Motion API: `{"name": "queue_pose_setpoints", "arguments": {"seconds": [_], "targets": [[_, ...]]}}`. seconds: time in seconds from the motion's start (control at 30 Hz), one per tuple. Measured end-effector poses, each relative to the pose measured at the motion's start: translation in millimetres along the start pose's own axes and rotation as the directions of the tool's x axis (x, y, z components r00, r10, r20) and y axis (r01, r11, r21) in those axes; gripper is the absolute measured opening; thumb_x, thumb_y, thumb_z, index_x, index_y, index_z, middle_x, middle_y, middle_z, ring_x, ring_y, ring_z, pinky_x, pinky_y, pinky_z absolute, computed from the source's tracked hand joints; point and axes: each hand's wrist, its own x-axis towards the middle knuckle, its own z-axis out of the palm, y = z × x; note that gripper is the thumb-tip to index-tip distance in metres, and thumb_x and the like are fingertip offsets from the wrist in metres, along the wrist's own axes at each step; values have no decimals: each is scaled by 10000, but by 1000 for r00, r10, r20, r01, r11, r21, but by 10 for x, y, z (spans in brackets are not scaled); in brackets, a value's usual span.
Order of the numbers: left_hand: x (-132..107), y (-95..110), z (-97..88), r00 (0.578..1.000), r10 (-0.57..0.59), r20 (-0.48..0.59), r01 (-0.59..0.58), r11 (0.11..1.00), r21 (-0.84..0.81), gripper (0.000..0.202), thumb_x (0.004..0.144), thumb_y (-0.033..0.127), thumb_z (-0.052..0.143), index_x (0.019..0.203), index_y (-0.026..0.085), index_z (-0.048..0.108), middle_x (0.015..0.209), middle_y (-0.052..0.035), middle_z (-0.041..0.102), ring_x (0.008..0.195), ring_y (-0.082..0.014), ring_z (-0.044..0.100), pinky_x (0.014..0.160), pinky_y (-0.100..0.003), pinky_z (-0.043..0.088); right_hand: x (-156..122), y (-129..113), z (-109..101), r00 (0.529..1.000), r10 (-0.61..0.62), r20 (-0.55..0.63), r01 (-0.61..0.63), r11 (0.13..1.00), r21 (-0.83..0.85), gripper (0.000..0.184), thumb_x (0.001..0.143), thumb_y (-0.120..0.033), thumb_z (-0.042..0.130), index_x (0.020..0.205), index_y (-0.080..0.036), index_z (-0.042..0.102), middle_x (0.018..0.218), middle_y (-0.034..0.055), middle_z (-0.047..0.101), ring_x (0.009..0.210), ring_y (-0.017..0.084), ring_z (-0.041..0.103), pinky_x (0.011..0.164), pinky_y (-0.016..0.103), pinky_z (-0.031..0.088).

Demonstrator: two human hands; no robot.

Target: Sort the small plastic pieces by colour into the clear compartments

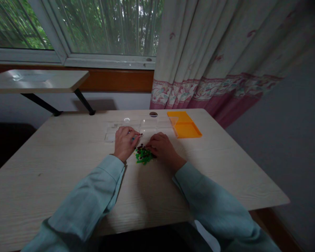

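A small pile of toy building bricks (144,155), mostly green with some dark red, black and pale ones, lies on the table between my hands. To the left and just beyond it, my left hand (124,141) pinches a tiny dark brick (141,134) between thumb and forefinger. A speck of blue shows by those fingers. From the right, my right hand (162,148) reaches to the edge of the pile, its fingers drawn together at the bricks. Whatever these fingertips hold is too small to make out.
Behind my hands lies a clear plastic compartment box (109,137). An orange divided tray (187,130) sits at its right, partly under clear plastic. The wooden table (68,168) has a cable hole (153,114) near the back. A raised shelf (42,80) stands back left; a curtain (183,63) hangs behind.
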Motion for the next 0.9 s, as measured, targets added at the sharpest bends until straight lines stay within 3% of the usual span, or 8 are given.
{"name": "queue_pose_setpoints", "arguments": {"seconds": [0.23,0.5,0.9], "targets": [[15,-21,12,1000,-17,-2,17,1000,9,127,861,328,626,924,253,708,967,-48,602,1000,-237,484,912,-418,377,-12,-139,-78,997,-10,72,15,998,-66,167,863,-271,639,1003,-241,726,1009,61,633,993,223,473,836,353,331],[54,-33,53,1000,3,-18,-3,1000,6,113,855,317,635,896,244,710,966,-64,601,997,-251,472,889,-433,372,-3,-157,-39,995,6,96,3,996,-92,165,880,-272,618,990,-226,732,1004,68,639,980,218,472,821,346,330],[48,-41,34,1000,-19,8,19,1000,25,126,855,339,637,896,250,717,976,-65,605,1010,-258,469,898,-440,379,-7,-48,-26,995,66,-76,-67,998,-20,158,891,-272,603,913,-209,746,919,64,668,910,202,504,827,343,336]]}}
